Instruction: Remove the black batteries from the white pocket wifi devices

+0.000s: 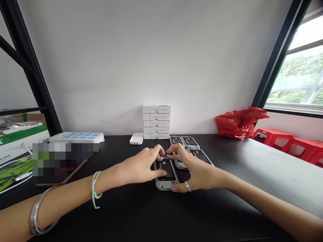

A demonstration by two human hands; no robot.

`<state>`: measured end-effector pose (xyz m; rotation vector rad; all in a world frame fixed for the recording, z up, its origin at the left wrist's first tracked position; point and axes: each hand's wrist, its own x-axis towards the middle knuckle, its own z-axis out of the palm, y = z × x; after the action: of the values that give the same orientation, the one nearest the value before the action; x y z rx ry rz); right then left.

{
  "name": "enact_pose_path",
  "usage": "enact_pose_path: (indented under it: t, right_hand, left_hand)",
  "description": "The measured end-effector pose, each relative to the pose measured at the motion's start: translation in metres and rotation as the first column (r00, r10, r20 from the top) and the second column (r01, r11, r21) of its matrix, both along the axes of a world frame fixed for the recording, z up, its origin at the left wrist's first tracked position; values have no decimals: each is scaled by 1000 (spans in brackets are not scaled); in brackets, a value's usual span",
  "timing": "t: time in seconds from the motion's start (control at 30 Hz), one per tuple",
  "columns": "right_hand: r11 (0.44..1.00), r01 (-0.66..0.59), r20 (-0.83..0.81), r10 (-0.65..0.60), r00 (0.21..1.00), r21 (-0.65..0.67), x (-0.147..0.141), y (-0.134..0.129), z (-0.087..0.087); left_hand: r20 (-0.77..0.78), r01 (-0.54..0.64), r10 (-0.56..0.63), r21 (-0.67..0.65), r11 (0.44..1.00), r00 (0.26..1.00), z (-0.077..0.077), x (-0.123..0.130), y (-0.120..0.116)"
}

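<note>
Both my hands close around a grey-white handheld device [164,173] with a black battery pack in its open back, lying on the black table. My left hand [140,166] presses its thumb on the battery and its fingertips at the device's top edge. My right hand [195,171] grips the opposite side, thumb at the lower corner. A similar device [179,164] lies partly hidden under my right fingers. Three more [176,140] [189,142] [200,156] lie just beyond it.
A stack of white boxes [156,122] stands against the wall behind the devices. To its left are a small white object [136,138] and a white power strip [76,137]. A red plastic bag [239,122] lies at the right, beyond the table's white section. Red stools [287,144] stand further right.
</note>
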<state>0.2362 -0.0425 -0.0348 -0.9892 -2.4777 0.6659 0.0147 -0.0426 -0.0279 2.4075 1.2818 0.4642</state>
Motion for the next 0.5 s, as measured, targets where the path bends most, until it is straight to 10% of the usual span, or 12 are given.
enact_pose_path:
  t: [0.5]
  right_hand:
    - [996, -14, 68, 8, 998, 93, -8, 1, 3]
  left_hand:
    - [-42, 33, -28, 102, 994, 999, -7, -6, -10]
